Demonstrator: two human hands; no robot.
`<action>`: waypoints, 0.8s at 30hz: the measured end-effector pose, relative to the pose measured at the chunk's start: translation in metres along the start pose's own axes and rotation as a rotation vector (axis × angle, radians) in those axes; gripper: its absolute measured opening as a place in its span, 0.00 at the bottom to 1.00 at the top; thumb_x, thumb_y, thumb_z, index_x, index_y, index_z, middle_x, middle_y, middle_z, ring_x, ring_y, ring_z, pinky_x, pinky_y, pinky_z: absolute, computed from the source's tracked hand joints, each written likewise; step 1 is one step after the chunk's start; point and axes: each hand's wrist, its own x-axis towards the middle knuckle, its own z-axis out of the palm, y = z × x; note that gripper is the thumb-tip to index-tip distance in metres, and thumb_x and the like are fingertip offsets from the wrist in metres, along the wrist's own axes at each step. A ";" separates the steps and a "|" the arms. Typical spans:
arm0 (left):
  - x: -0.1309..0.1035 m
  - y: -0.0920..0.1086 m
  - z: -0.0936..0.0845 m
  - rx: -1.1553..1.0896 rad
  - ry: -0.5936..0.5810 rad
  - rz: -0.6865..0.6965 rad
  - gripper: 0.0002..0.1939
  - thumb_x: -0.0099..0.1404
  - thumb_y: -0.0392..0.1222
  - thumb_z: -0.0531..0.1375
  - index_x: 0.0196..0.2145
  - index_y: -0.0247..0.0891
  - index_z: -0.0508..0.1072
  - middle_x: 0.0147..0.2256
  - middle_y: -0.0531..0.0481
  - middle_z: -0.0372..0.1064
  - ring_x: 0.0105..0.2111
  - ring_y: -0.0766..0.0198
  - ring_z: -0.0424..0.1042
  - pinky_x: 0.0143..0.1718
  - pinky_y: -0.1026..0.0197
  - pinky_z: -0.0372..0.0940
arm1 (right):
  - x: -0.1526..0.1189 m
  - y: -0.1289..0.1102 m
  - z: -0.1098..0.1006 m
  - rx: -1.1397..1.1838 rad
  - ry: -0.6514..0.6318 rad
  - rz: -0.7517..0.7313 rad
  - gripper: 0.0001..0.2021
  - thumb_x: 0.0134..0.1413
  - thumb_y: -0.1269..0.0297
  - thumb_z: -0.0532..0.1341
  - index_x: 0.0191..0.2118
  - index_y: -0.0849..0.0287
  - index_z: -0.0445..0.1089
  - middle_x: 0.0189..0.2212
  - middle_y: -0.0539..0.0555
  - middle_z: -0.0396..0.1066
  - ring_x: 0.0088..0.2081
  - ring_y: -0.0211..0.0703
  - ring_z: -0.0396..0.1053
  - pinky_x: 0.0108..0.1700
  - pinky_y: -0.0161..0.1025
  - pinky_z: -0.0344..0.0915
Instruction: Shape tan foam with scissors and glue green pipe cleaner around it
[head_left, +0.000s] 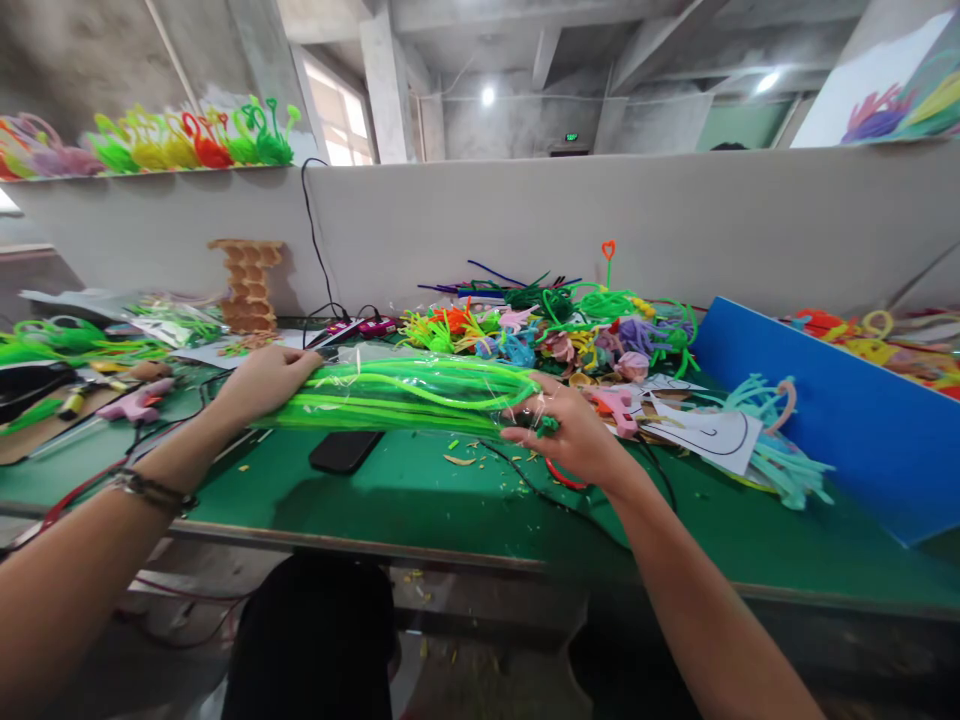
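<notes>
A long clear plastic bag of bright green pipe cleaners stretches sideways between my two hands, raised a little over the green table. My left hand is closed on the bag's left end. At the other end, my right hand grips the plastic, and a small dark green bit shows by its fingers. One light green pipe cleaner bends back in a loop near my right hand. Below the bag, a black phone lies on the table, partly covered by it.
Behind the bag lies a heap of coloured pipe-cleaner pieces. A blue board stands at the right, beside pale teal pipe cleaners and a paper drawing. A pink glue gun and cables lie left. Finished figures line a ledge.
</notes>
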 end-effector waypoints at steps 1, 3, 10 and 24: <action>-0.001 0.000 0.000 -0.003 0.007 0.005 0.15 0.50 0.50 0.43 0.12 0.43 0.52 0.15 0.51 0.54 0.22 0.59 0.58 0.26 0.61 0.52 | 0.000 0.000 0.000 0.014 -0.002 0.005 0.07 0.49 0.62 0.60 0.30 0.60 0.71 0.35 0.58 0.68 0.42 0.46 0.67 0.40 0.42 0.64; -0.002 0.001 0.000 -0.011 0.020 0.021 0.16 0.51 0.51 0.43 0.11 0.43 0.51 0.15 0.51 0.53 0.22 0.59 0.58 0.25 0.61 0.51 | 0.000 0.000 0.000 0.036 0.001 0.005 0.06 0.49 0.64 0.60 0.30 0.60 0.71 0.35 0.57 0.68 0.43 0.46 0.66 0.42 0.43 0.63; -0.001 -0.004 0.007 -0.041 0.045 0.080 0.17 0.53 0.50 0.43 0.11 0.45 0.55 0.15 0.51 0.55 0.23 0.57 0.59 0.25 0.60 0.50 | 0.003 0.000 0.000 0.213 0.052 0.099 0.08 0.52 0.64 0.57 0.25 0.59 0.66 0.27 0.52 0.67 0.33 0.38 0.66 0.37 0.37 0.63; 0.005 0.001 0.015 -0.200 0.029 -0.087 0.14 0.50 0.43 0.48 0.10 0.39 0.53 0.11 0.56 0.47 0.17 0.67 0.52 0.21 0.65 0.45 | 0.001 0.002 -0.022 0.876 0.536 0.453 0.17 0.40 0.51 0.63 0.24 0.55 0.57 0.18 0.41 0.58 0.13 0.24 0.41 0.15 0.30 0.43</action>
